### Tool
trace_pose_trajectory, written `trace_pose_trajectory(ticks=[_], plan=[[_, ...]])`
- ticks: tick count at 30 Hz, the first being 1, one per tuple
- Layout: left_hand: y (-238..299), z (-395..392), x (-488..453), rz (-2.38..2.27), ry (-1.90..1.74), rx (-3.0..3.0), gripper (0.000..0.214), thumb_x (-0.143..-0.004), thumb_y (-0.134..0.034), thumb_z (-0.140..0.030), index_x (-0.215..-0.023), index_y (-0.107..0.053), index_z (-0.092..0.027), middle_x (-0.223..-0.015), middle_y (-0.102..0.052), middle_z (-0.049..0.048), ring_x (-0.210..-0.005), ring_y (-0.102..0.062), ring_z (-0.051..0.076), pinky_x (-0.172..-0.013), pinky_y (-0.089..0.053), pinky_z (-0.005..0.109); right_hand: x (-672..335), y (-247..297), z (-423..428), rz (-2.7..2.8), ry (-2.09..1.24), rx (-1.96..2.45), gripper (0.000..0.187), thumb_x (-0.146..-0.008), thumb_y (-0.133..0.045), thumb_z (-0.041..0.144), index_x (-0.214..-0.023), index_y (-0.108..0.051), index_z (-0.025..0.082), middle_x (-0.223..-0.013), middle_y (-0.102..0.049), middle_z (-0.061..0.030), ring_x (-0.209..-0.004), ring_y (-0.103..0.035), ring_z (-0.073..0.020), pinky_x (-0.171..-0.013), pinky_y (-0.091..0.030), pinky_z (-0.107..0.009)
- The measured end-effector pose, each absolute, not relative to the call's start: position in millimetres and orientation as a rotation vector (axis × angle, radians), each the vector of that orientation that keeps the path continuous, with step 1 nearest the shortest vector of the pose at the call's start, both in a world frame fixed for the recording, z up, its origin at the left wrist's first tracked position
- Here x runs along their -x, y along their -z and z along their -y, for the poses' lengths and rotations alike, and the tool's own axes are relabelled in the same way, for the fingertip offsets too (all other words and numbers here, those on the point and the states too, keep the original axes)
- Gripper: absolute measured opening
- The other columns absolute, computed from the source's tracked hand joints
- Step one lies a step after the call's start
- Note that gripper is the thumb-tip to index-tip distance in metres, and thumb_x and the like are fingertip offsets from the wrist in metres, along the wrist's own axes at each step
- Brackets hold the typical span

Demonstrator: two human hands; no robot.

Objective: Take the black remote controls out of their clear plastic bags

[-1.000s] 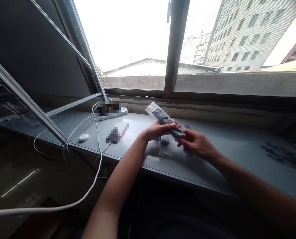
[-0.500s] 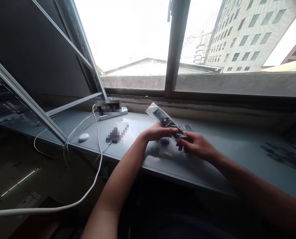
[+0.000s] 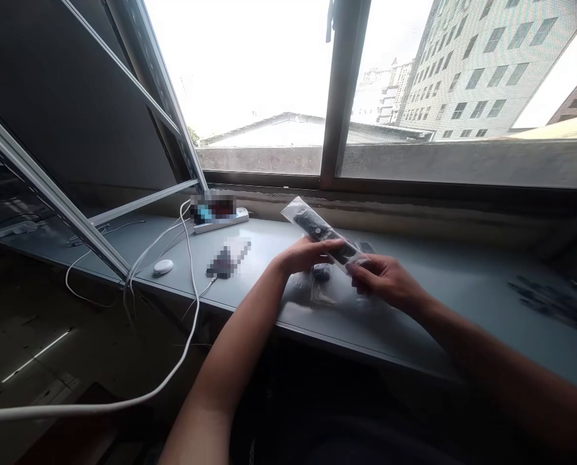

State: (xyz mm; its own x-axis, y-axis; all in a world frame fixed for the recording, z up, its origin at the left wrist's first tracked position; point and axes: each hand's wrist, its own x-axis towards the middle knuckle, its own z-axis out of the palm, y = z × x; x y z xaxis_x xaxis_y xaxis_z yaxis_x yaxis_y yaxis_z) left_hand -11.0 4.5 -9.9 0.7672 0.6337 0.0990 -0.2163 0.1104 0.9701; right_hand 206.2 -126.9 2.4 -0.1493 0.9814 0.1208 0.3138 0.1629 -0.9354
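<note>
Both my hands hold a black remote control in a clear plastic bag [image 3: 312,226] above the grey window ledge [image 3: 453,284]. My left hand [image 3: 304,256] grips the bag's middle from the left with fingers closed. My right hand [image 3: 382,279] pinches the bag's near end. The bag tilts up and away to the left. Under my hands lie more clear bags with dark items [image 3: 324,287] on the ledge.
A white power strip [image 3: 220,219] stands at the ledge's back left, with white cables [image 3: 186,258] trailing off the edge. A small white round device [image 3: 163,266] and a blurred flat object [image 3: 227,257] lie left of my hands. Dark items [image 3: 554,300] rest far right.
The bagged remote has dipped and risen slightly between my hands, its far end shifting a little left. My right hand has moved a bit along the near end.
</note>
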Motion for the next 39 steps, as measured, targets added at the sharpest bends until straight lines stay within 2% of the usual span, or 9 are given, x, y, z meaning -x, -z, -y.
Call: trace_pose_trajectory(ticks=[3,6,12,17,21,30,35,39], plan=[[10.6,-12.1,9.7,-0.43,-0.788,-1.205,0.053,-0.091,-0.091,-0.059,-0.123,-0.086,-0.016,-0.124,-0.081,0.0144,-0.098,-0.074,0.019,-0.082,-0.053,0.028,-207.6,-3.1,126.7,1.559,-1.0,1.276,0.065,-0.084,-0.086,0.083,-0.076,-0.073,0.02,-0.068,-0.069,-0.0039,-0.058,-0.059,-0.0164,-0.059,-0.049,-0.032],[10.9,-18.7,7.9,-0.481,-0.909,-1.076,0.047,-0.095,-0.087,-0.054,-0.121,-0.086,-0.015,-0.116,-0.082,0.0123,-0.091,-0.073,0.016,-0.078,-0.052,0.026,-207.4,-5.9,128.1,1.546,-0.994,1.278,0.065,-0.083,-0.087,0.082,-0.073,-0.072,0.02,-0.064,-0.065,-0.0023,-0.056,-0.056,-0.0152,-0.057,-0.047,-0.031],[12.7,-20.1,5.7,-0.437,-0.929,-1.019,0.041,-0.094,-0.089,-0.046,-0.119,-0.086,-0.013,-0.112,-0.083,0.0121,-0.091,-0.075,0.016,-0.082,-0.055,0.026,-208.4,-6.4,129.3,1.531,-0.997,1.306,0.065,-0.086,-0.084,0.083,-0.076,-0.072,0.02,-0.064,-0.067,-0.0026,-0.055,-0.056,-0.0152,-0.056,-0.045,-0.03],[17.1,-18.8,6.1,-0.419,-0.89,-1.068,0.04,-0.092,-0.093,-0.043,-0.119,-0.087,-0.014,-0.12,-0.083,0.0142,-0.099,-0.075,0.018,-0.086,-0.054,0.029,-211.0,-2.8,127.0,1.496,-0.987,1.319,0.063,-0.086,-0.086,0.081,-0.078,-0.072,0.02,-0.068,-0.069,-0.003,-0.056,-0.057,-0.0154,-0.057,-0.046,-0.03],[19.2,-17.9,7.8,-0.406,-0.801,-1.125,0.045,-0.088,-0.097,-0.045,-0.12,-0.088,-0.015,-0.125,-0.082,0.0144,-0.108,-0.074,0.021,-0.092,-0.054,0.032,-210.8,-2.6,127.2,1.482,-0.979,1.301,0.062,-0.086,-0.086,0.08,-0.078,-0.071,0.021,-0.067,-0.069,-0.0028,-0.056,-0.058,-0.0159,-0.057,-0.047,-0.03],[14.2,-11.7,9.7,-0.397,-0.777,-1.16,0.049,-0.086,-0.099,-0.047,-0.122,-0.088,-0.016,-0.124,-0.081,0.0144,-0.109,-0.073,0.022,-0.098,-0.052,0.036,-208.9,-5.4,127.6,1.495,-0.943,1.348,0.066,-0.085,-0.085,0.084,-0.072,-0.07,0.021,-0.065,-0.069,-0.004,-0.056,-0.059,-0.0165,-0.057,-0.047,-0.03],[15.1,-11.0,10.2,-0.401,-0.757,-1.218,0.048,-0.091,-0.094,-0.048,-0.127,-0.086,-0.017,-0.128,-0.08,0.0152,-0.108,-0.074,0.023,-0.096,-0.054,0.036,-211.1,-2.6,126.6,1.515,-0.953,1.375,0.065,-0.091,-0.08,0.081,-0.07,-0.069,0.021,-0.064,-0.068,-0.004,-0.057,-0.058,-0.0167,-0.058,-0.046,-0.031],[14.9,-13.6,11.3,-0.402,-0.729,-1.242,0.05,-0.092,-0.091,-0.053,-0.128,-0.086,-0.019,-0.129,-0.08,0.0137,-0.105,-0.074,0.021,-0.09,-0.056,0.032,-210.5,-3.3,127.1,1.521,-0.97,1.322,0.062,-0.093,-0.079,0.077,-0.069,-0.068,0.022,-0.064,-0.066,-0.0032,-0.057,-0.056,-0.0162,-0.058,-0.046,-0.031]])
